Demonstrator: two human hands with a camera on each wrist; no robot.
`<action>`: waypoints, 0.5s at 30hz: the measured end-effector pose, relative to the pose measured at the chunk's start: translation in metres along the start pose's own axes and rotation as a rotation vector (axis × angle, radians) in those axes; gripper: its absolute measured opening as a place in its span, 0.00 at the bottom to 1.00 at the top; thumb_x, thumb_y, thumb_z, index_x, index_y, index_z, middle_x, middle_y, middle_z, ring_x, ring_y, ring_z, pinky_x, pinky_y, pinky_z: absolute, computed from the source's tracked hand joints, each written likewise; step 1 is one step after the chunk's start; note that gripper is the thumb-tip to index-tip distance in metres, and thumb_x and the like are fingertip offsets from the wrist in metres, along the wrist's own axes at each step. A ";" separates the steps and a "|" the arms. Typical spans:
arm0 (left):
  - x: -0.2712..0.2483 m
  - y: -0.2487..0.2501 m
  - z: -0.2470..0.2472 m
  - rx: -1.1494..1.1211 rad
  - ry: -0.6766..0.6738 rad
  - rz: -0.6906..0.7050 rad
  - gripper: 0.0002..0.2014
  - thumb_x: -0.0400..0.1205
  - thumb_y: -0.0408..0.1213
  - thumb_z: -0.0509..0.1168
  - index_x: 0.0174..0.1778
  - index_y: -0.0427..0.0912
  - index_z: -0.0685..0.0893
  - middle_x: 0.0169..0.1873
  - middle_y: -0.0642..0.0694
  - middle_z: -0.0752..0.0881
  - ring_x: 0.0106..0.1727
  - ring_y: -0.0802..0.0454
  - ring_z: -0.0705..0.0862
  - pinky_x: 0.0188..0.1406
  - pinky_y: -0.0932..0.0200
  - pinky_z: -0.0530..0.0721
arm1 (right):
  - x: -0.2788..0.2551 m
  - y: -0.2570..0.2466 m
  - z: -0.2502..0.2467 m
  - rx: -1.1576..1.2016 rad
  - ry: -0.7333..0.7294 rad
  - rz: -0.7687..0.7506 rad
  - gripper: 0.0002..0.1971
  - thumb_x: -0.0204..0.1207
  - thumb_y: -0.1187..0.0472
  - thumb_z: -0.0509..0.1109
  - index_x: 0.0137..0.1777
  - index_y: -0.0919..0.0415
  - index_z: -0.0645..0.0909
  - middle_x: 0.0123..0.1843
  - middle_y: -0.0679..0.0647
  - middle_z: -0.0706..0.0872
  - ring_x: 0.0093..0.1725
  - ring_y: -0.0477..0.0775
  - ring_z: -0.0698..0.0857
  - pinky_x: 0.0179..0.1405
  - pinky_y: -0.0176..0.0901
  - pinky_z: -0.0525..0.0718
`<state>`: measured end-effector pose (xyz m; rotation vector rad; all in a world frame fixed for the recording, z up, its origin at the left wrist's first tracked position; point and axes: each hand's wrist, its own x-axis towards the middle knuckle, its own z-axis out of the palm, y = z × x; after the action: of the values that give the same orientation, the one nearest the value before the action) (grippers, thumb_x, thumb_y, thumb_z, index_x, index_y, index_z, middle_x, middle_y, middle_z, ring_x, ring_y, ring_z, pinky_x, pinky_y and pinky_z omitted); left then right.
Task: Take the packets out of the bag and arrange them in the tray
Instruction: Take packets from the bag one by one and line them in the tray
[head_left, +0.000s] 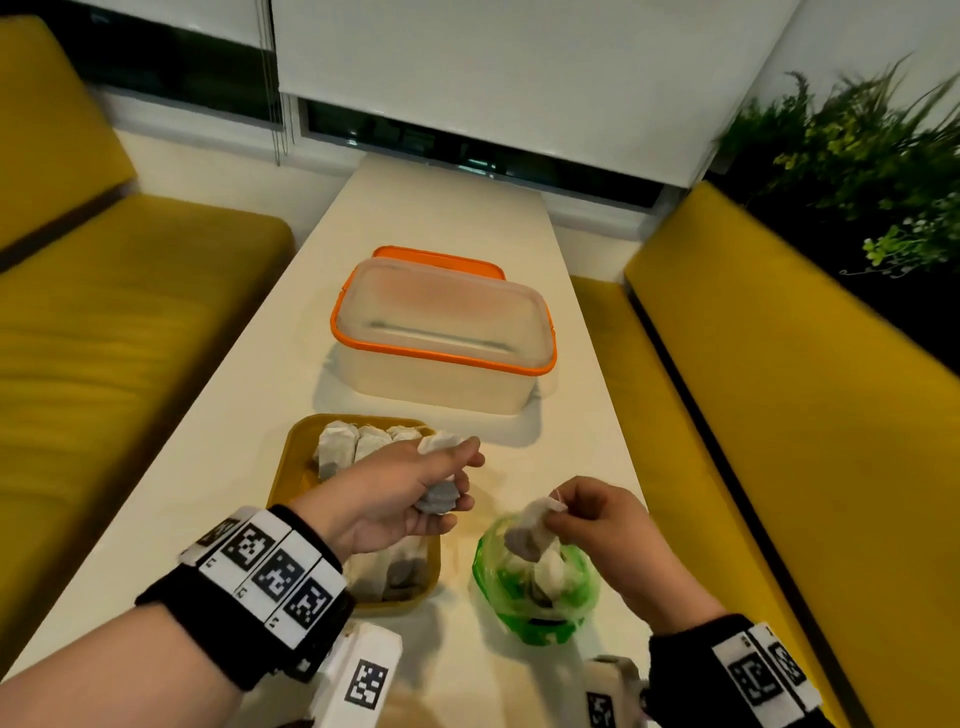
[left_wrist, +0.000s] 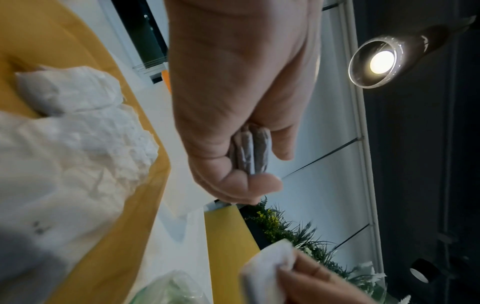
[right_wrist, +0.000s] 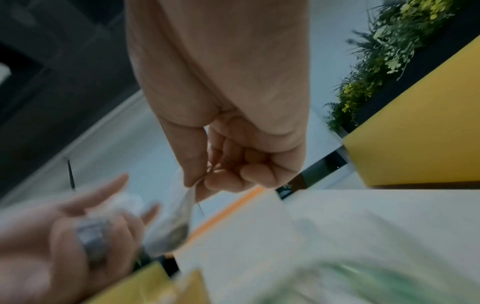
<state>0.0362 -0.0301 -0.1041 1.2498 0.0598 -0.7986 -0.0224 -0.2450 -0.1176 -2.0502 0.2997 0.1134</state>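
Note:
A yellow tray (head_left: 291, 457) lies on the white table with several white tea packets (head_left: 343, 447) in it. My left hand (head_left: 415, 488) hovers over the tray's right side, its fingers curled round a small stack of packets (head_left: 439, 500), also seen edge-on as a stack (left_wrist: 250, 150). To the right, a green plastic bag (head_left: 535, 587) stands open with more packets inside. My right hand (head_left: 561, 512) pinches one packet (head_left: 530, 535) by its top just above the bag's mouth; that packet (right_wrist: 171, 230) hangs down from the thumb and finger.
A clear tub with an orange rim (head_left: 444, 332) stands beyond the tray, its orange lid (head_left: 436, 257) behind it. Yellow benches (head_left: 779, 389) flank the narrow table (head_left: 447, 208). Plants (head_left: 852, 156) are at the back right.

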 end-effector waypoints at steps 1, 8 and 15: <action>-0.002 0.003 -0.001 0.007 -0.022 -0.010 0.24 0.74 0.50 0.69 0.59 0.37 0.82 0.37 0.45 0.82 0.44 0.48 0.86 0.30 0.61 0.84 | -0.005 -0.012 0.000 0.081 -0.023 -0.022 0.07 0.72 0.73 0.72 0.36 0.61 0.83 0.34 0.57 0.86 0.35 0.52 0.81 0.40 0.46 0.78; -0.020 0.009 0.000 0.087 -0.383 -0.076 0.17 0.70 0.34 0.78 0.52 0.41 0.81 0.33 0.48 0.86 0.47 0.49 0.87 0.42 0.58 0.87 | -0.015 -0.083 0.032 -0.020 -0.097 -0.256 0.04 0.71 0.71 0.73 0.38 0.64 0.82 0.36 0.66 0.86 0.35 0.52 0.82 0.39 0.45 0.81; -0.021 -0.003 0.001 0.001 -0.277 -0.069 0.08 0.80 0.23 0.61 0.52 0.36 0.82 0.37 0.42 0.86 0.41 0.46 0.87 0.28 0.59 0.85 | -0.025 -0.060 0.020 -0.297 0.139 -0.158 0.11 0.69 0.64 0.77 0.34 0.48 0.80 0.32 0.46 0.84 0.34 0.45 0.81 0.36 0.38 0.79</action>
<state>0.0189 -0.0208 -0.0964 1.1329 -0.1223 -1.0256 -0.0304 -0.1964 -0.0706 -2.3733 0.2153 -0.0877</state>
